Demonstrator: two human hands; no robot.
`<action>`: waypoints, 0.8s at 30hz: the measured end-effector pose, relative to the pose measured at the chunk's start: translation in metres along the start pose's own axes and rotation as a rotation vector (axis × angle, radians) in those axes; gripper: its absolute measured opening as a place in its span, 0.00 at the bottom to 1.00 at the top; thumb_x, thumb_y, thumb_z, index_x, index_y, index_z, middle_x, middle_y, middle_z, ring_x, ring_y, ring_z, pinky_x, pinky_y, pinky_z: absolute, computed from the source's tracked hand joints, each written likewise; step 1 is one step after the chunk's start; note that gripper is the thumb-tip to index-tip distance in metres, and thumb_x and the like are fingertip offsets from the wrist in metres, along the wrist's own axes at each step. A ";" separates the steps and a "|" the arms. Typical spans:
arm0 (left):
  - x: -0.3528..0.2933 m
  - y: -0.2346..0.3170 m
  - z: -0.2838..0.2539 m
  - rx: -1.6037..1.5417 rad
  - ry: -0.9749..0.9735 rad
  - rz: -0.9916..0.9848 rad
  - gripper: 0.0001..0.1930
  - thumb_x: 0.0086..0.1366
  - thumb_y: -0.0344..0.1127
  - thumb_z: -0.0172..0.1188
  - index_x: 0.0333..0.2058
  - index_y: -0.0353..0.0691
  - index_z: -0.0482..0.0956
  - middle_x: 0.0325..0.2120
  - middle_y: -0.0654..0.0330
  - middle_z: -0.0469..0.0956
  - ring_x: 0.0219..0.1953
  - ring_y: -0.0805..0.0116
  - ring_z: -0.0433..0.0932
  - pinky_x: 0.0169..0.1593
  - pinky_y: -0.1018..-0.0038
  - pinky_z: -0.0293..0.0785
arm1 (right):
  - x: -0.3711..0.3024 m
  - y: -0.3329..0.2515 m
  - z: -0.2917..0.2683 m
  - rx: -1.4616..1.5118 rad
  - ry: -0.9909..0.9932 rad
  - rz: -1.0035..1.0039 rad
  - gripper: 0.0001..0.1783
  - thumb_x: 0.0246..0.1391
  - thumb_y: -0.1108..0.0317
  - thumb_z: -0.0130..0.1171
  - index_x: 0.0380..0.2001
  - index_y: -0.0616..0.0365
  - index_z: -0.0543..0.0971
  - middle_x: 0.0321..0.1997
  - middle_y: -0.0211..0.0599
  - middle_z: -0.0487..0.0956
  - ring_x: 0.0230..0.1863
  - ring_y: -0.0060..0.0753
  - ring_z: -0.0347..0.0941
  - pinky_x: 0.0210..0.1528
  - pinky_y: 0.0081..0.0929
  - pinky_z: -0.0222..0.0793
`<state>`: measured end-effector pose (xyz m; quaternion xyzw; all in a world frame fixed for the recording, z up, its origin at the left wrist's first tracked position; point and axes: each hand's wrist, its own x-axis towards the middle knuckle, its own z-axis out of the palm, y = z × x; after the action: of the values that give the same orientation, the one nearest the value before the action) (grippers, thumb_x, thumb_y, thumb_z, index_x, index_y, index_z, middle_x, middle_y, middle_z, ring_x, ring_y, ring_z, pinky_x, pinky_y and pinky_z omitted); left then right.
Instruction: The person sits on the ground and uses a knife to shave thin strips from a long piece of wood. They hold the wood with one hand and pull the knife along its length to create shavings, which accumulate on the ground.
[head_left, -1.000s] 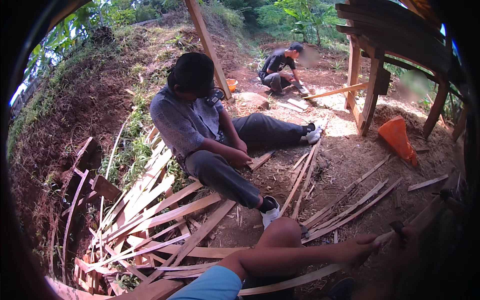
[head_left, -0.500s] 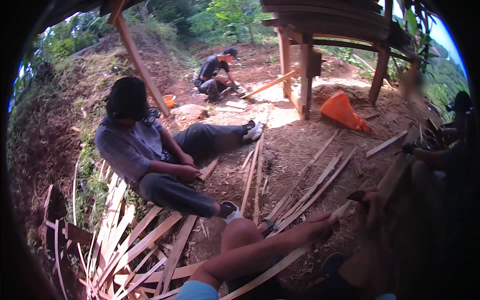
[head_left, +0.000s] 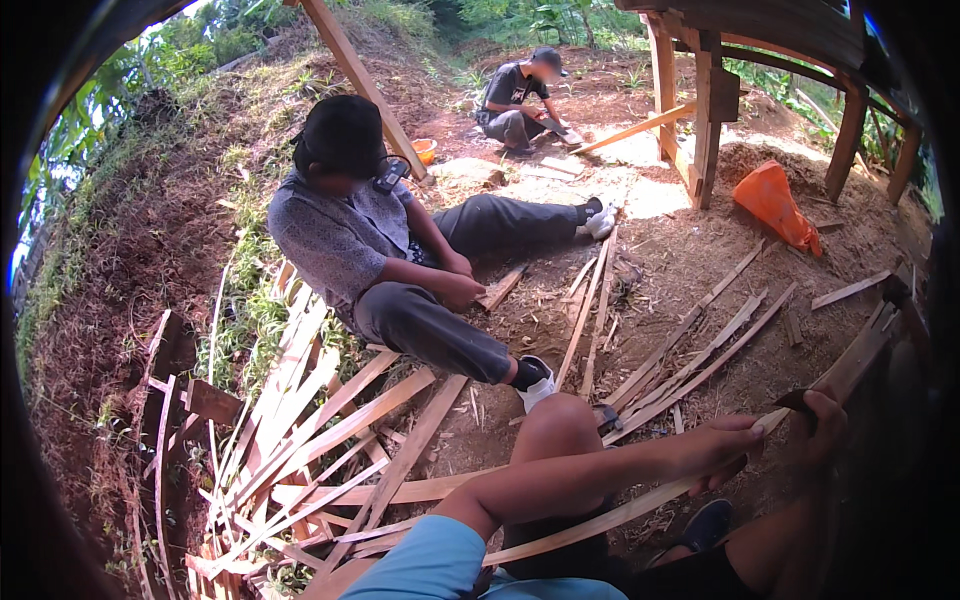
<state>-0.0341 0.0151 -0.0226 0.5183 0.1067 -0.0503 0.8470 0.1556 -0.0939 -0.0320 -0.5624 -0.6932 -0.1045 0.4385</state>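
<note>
My left hand (head_left: pixel 722 447) grips a long, thin wooden strip (head_left: pixel 615 516), its fingers closed round it near the far end. The strip runs from there down toward my lap, passing under my forearm. My right hand (head_left: pixel 822 424), in shadow, is closed round a knife (head_left: pixel 795 400). The knife's dark blade lies across the strip's pale end, just beyond my left fingers. The knife's handle is hidden inside my fist.
A person (head_left: pixel 335 215) sits on the ground at left beside a heap of wooden strips (head_left: pixel 330 450). Another person (head_left: pixel 520 105) squats farther back. Several strips (head_left: pixel 690 360) lie ahead. An orange sack (head_left: pixel 775 205) rests near wooden posts (head_left: pixel 706 120). A board (head_left: pixel 865 350) slants at right.
The whole view has swung left, so the surroundings sit farther right in the picture. Both hands still hold the strip and the knife, close together.
</note>
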 end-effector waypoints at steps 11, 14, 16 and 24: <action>-0.004 0.003 -0.011 -0.019 0.027 0.018 0.21 0.68 0.53 0.32 0.34 0.41 0.67 0.06 0.65 0.61 0.05 0.76 0.61 0.08 0.82 0.56 | 0.005 0.001 0.008 -0.311 0.106 0.162 0.09 0.53 0.72 0.53 0.37 0.60 0.69 0.35 0.46 0.73 0.36 0.43 0.71 0.38 0.31 0.69; 0.004 0.011 -0.005 -0.093 -0.035 -0.008 0.21 0.68 0.53 0.33 0.33 0.41 0.67 0.06 0.66 0.60 0.05 0.77 0.60 0.07 0.83 0.55 | 0.004 -0.003 -0.003 -0.197 0.153 0.209 0.10 0.53 0.72 0.54 0.37 0.62 0.68 0.32 0.45 0.74 0.33 0.43 0.73 0.34 0.31 0.69; 0.001 0.001 -0.015 -0.189 -0.041 0.036 0.20 0.67 0.52 0.36 0.33 0.40 0.67 0.06 0.66 0.59 0.04 0.78 0.58 0.07 0.83 0.52 | 0.018 0.005 0.005 0.052 0.065 -0.024 0.08 0.51 0.73 0.54 0.34 0.62 0.68 0.29 0.44 0.73 0.25 0.42 0.72 0.26 0.30 0.68; 0.002 0.010 -0.010 -0.427 -0.113 0.031 0.19 0.69 0.46 0.36 0.35 0.33 0.65 0.06 0.63 0.62 0.04 0.78 0.58 0.07 0.84 0.53 | 0.018 0.011 -0.010 0.069 0.193 0.182 0.09 0.48 0.74 0.57 0.34 0.60 0.69 0.27 0.42 0.74 0.23 0.40 0.74 0.24 0.31 0.69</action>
<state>-0.0311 0.0288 -0.0186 0.3252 0.0594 -0.0424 0.9428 0.1701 -0.0840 -0.0166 -0.5950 -0.5971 -0.0940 0.5298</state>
